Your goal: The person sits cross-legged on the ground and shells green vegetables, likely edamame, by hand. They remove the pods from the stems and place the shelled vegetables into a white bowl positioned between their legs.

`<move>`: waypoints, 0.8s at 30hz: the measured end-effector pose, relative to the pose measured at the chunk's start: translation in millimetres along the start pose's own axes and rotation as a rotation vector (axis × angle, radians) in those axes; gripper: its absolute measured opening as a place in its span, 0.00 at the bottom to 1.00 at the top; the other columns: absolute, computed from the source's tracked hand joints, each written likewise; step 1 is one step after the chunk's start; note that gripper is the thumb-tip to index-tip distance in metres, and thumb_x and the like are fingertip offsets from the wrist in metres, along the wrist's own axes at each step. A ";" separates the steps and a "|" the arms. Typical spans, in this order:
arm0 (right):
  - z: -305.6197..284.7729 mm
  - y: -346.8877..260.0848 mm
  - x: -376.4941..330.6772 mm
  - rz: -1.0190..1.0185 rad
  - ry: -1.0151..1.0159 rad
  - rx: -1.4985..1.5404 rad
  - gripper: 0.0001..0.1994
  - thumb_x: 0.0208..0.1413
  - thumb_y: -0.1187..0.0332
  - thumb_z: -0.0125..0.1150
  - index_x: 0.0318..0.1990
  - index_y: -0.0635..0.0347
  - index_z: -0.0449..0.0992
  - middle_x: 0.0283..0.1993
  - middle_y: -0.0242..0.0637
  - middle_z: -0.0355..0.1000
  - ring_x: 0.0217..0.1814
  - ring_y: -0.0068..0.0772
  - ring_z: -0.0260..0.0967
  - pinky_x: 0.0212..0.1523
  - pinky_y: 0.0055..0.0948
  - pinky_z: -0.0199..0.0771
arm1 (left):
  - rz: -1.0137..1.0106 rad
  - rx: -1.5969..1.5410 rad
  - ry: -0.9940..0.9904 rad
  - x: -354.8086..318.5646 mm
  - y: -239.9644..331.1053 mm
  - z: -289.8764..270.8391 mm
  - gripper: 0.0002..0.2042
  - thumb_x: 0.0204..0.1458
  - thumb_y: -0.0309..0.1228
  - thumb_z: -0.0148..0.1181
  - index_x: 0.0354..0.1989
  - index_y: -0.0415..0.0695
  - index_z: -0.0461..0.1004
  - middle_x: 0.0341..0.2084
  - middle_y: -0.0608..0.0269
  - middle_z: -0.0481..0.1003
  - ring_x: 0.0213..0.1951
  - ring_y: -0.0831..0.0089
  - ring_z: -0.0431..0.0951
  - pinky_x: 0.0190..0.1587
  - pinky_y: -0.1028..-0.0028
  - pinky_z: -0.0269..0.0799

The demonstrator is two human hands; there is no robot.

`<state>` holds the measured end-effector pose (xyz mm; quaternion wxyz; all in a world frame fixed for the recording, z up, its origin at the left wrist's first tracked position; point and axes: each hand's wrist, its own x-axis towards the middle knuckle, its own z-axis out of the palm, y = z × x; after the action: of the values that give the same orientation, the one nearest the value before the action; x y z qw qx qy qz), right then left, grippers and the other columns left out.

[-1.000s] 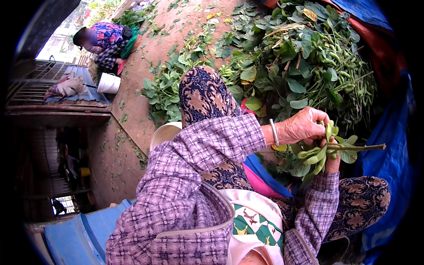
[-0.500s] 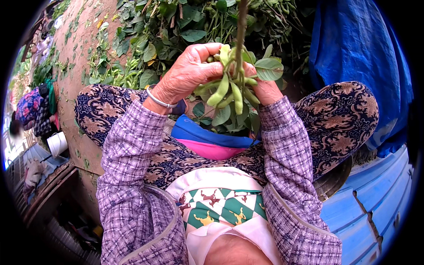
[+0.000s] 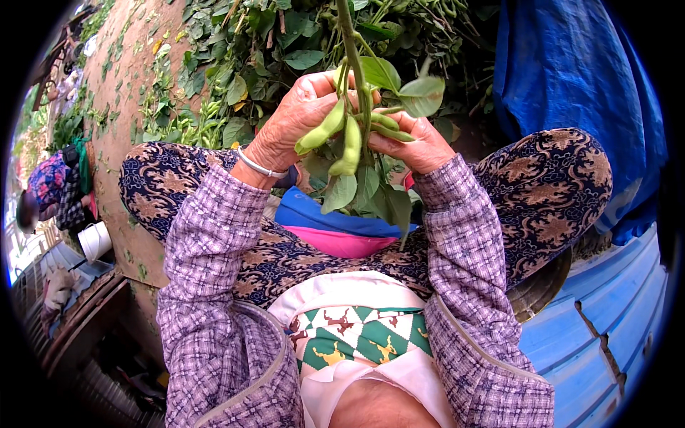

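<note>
Between my hands a soybean stalk (image 3: 354, 53) stands roughly upright, with plump green pods (image 3: 348, 151) and leaves (image 3: 421, 95) hanging from it. My left hand (image 3: 291, 121) is closed at the left side of the stalk, thumb and fingers pinching at the pods there; its fingertips are partly hidden. On the right, my right hand (image 3: 421, 146) is closed around the lower stalk, pods showing by its thumb. More leaves on the stalk droop below both hands, above the blue and pink cloth (image 3: 325, 214) between my legs.
A heap of cut soybean plants (image 3: 300, 36) lies ahead, with loose pods (image 3: 203, 118) left of it. A blue tarp (image 3: 564, 78) covers the right side. Far left are another person (image 3: 53, 178) and a white bucket (image 3: 95, 241). Blue panels (image 3: 592, 307) lie at right.
The stalk has shifted left and leans more. My right hand has moved slightly, so its thumb and the pods beside it show more. Fewer pods hang in the cluster between my hands.
</note>
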<state>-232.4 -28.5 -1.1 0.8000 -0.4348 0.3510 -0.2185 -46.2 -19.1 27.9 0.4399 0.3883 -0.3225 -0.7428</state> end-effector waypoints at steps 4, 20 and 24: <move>1.4 0.9 3.8 -0.058 -0.009 0.006 0.14 0.49 0.70 0.61 0.44 0.61 0.73 0.38 0.29 0.72 0.40 0.18 0.67 0.44 0.19 0.67 | -0.048 -0.006 0.105 0.3 2.9 7.3 0.12 0.51 0.32 0.55 0.38 0.36 0.70 0.26 0.67 0.73 0.23 0.84 0.71 0.21 0.85 0.66; -10.7 3.4 11.3 -0.147 0.355 0.193 0.18 0.53 0.64 0.57 0.49 0.64 0.67 0.40 0.32 0.71 0.39 0.20 0.69 0.39 0.18 0.71 | -0.035 0.152 0.174 -0.7 2.2 -9.7 0.13 0.54 0.33 0.52 0.41 0.35 0.69 0.20 0.74 0.63 0.16 0.90 0.54 0.16 0.89 0.48; -7.9 1.0 10.2 -0.126 0.320 0.152 0.18 0.53 0.64 0.57 0.49 0.66 0.67 0.40 0.34 0.71 0.41 0.22 0.69 0.41 0.18 0.70 | -0.041 0.035 0.194 6.3 -0.6 -1.4 0.13 0.54 0.33 0.54 0.43 0.37 0.68 0.21 0.74 0.64 0.16 0.90 0.54 0.17 0.89 0.50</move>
<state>-231.5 -38.9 -8.8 0.7493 -0.3539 0.4283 -0.3604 -47.2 -24.7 24.8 0.4472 0.4726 -0.2832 -0.7046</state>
